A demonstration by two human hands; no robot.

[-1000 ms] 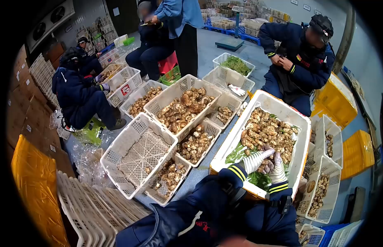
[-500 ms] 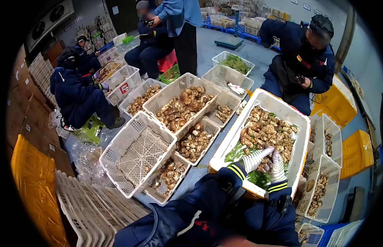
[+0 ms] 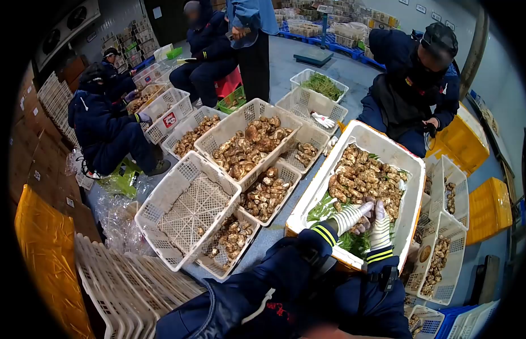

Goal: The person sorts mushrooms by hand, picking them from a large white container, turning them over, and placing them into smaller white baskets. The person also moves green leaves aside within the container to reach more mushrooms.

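Note:
Both gloved hands are close together over the near part of a white foam box. My left hand, in a striped glove, is closed with its fingertips on the brown mushrooms; what it grips is too small to tell. Beside it on the right, my right hand has its fingers pressed together among the mushrooms, its hold partly hidden. Green fern leaves lie under and around both hands.
Left of the box stand a crate of mushrooms and a nearly bare crate. A co-worker sits across the box. More crates stand at right, stacked crates at lower left.
My hands have barely moved within the box. The co-worker across has shifted a hand lower. At the back, the standing person's hands have moved away from the seated person's face.

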